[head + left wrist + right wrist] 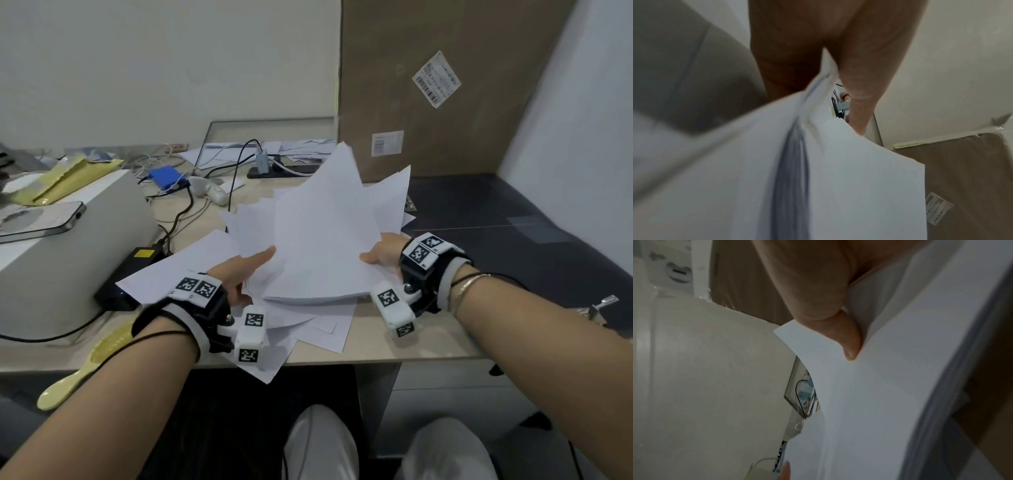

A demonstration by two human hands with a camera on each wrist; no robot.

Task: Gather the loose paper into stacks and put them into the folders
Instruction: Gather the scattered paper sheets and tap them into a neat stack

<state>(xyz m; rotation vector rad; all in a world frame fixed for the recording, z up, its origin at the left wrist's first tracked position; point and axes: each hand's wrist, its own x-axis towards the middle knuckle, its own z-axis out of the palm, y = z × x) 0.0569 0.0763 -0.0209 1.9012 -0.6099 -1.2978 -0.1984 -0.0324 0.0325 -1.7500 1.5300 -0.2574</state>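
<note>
A ragged bundle of white paper sheets (pixel 322 236) is lifted off the desk, tilted up and away from me, its far edges fanned out. My left hand (pixel 245 270) grips the bundle's near left edge, thumb on top. My right hand (pixel 378 255) grips the near right edge the same way. The left wrist view shows the left thumb (pixel 857 91) pressed on the paper bundle (pixel 818 186). In the right wrist view the thumb (pixel 830 321) pinches the paper bundle (pixel 890 386). More loose sheets (pixel 308 329) lie underneath, some overhanging the front edge. No folder is visible.
A grey machine (pixel 68 246) with a phone (pixel 41 221) on top stands at left. Cables, a black power brick (pixel 137 267) and a blue box (pixel 168 176) lie behind. A tall cardboard box (pixel 445 85) rises at back right. A yellow shoehorn-like tool (pixel 85 366) lies at the front edge.
</note>
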